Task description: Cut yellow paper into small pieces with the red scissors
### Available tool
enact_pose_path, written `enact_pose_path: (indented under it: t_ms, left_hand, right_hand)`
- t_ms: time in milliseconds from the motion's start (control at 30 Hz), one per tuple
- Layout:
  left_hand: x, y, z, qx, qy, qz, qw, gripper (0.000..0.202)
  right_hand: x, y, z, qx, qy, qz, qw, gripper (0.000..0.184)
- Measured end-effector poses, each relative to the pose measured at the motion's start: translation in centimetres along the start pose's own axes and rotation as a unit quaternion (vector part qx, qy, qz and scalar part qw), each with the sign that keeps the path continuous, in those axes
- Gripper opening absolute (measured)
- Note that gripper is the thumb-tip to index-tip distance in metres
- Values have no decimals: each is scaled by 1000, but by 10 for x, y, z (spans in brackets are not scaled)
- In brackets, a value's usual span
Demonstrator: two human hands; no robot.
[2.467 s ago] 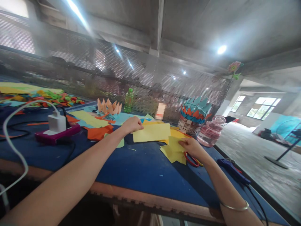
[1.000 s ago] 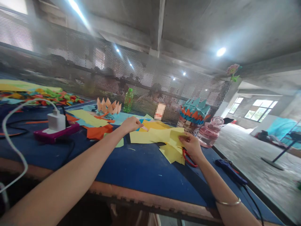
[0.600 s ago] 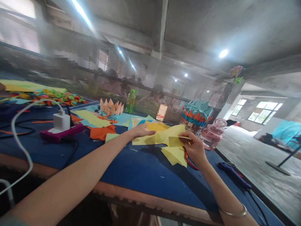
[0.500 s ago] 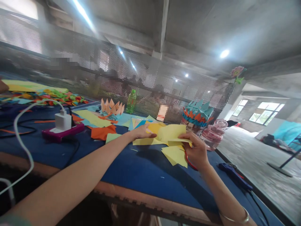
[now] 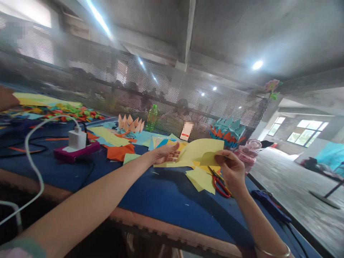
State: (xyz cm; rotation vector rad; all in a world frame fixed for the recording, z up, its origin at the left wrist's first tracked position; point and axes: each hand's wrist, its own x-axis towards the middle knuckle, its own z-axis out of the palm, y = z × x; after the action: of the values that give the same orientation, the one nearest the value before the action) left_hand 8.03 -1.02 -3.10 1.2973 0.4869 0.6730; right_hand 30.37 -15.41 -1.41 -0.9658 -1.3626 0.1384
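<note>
In the head view my right hand (image 5: pixel 231 168) pinches the right end of a pale yellow sheet of paper (image 5: pixel 205 148), which curves up off the table. Beside the sheet's left end, my left hand (image 5: pixel 167 154) is open, thumb up and fingers stretched toward the paper; whether they touch it I cannot tell. Cut yellow paper pieces (image 5: pixel 200 179) lie below the sheet. Red-handled scissors (image 5: pixel 221 187) rest next to them, partly behind my right hand.
A peach paper lotus (image 5: pixel 130 124), green bottle (image 5: pixel 152 118) and propped phone (image 5: pixel 186 130) stand at the back. A teal and orange paper lotus (image 5: pixel 228 130) and pink jar (image 5: pixel 245 156) are right. A charger sits in a purple power strip (image 5: pixel 76 150). Another person's hand (image 5: pixel 8 99) shows far left.
My right hand has lifted and moved right with the sheet's end, bending it upward and uncovering the scissors. My left hand has turned thumb up, its fingers now apart from the flat paper.
</note>
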Motion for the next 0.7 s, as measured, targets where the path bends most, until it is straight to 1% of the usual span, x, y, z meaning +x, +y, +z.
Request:
enact_pose_path:
  t_ms: [67,133,167,233,333,433,500,600,700]
  left_hand:
    - [-2,3,6,-34,-15,-30,999,49]
    - [-4,6,8,-49,-25,-28,998,43]
    - [-4,8,7,-58,-19,-22,998,42]
    - [-4,10,3,-77,17,-4,997,38]
    - [-3,13,-3,-91,86,17,992,29]
    - [-2,13,-3,-81,121,18,989,21]
    - [-2,11,0,-49,142,18,988,16]
    - [0,4,2,40,155,36,986,8]
    - [4,-5,-2,159,162,78,971,16]
  right_hand:
    - [1,3,-1,-9,-5,11,1000,14]
    - [2,7,-2,-21,-7,24,999,17]
    - [2,9,-3,-28,-5,31,999,18]
    - [3,14,-5,-53,4,46,998,22]
    - [4,22,-8,-109,11,62,992,27]
    - [3,29,-11,-152,1,68,986,29]
    - [3,32,-11,-167,-16,77,983,30]
    - [2,36,-11,-167,-38,102,980,33]
    - [2,38,-11,-196,-12,98,976,32]
